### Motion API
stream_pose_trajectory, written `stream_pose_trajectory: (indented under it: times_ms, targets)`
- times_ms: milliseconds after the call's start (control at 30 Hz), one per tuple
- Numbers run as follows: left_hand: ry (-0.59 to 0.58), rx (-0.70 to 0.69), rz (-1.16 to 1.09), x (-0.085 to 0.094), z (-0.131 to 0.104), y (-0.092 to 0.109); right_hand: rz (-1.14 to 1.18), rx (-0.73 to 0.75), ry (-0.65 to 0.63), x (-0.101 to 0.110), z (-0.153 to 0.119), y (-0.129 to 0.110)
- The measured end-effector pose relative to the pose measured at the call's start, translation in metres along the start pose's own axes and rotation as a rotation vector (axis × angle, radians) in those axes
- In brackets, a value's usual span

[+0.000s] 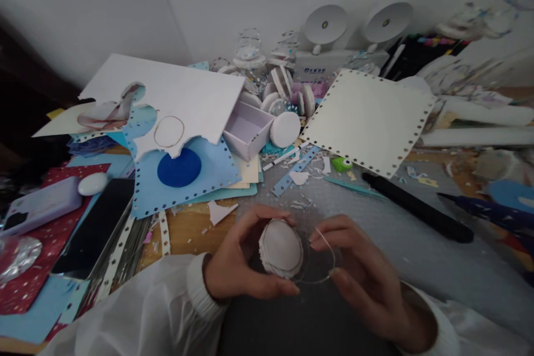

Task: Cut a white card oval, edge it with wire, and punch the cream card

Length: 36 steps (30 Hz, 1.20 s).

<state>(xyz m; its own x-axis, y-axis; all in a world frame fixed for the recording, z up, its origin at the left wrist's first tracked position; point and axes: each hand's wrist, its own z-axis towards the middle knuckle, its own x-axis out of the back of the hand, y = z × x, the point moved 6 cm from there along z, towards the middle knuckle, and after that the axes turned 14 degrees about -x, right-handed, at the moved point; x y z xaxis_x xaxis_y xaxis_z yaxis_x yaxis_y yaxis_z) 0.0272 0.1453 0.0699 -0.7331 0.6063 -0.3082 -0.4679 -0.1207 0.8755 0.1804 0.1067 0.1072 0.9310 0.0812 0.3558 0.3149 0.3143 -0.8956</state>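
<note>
Left hand: the left hand [246, 256] was closed round a white ragged-edged disc [282, 248], thumb below, fingers over the top.
Right hand: the right hand [359, 272] pinched a clear round ring [323, 258] between its fingertips, the ring overlapping the disc's right edge.
Where held: low and centre, above the grey mat [375, 222].
Containers: an open lilac box [248, 130] lay tipped toward the viewer; its inside looked bare, with a white puck [285, 129] touching its right side.
Edges and room: paper scraps crowded the mat's far edge; a black pen [417, 207] lay to the right, well apart from the hands.
Hard to make out: the clear jars [249, 50] at the back were blurred, and the ring's lower arc was faint.
</note>
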Motion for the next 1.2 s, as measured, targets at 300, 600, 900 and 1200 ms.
stream_pose_trajectory:
  times_ms: [300, 600, 900, 1200]
  targets:
    - [-0.028, -0.039, 0.130, 0.002, 0.003, 0.003, 0.167, -0.138, -0.019, -0.003, 0.003, 0.007]
    - [-0.063, -0.002, 0.050, -0.001, 0.002, 0.001, 0.079, -0.173, -0.007, 0.000, 0.002, 0.008]
    - [-0.114, 0.049, -0.080, -0.008, 0.000, 0.000, -0.016, -0.115, -0.030, -0.002, 0.001, 0.005]
    - [-0.178, 0.138, -0.161, -0.018, -0.003, -0.003, -0.069, -0.078, -0.047, -0.005, -0.001, 0.006]
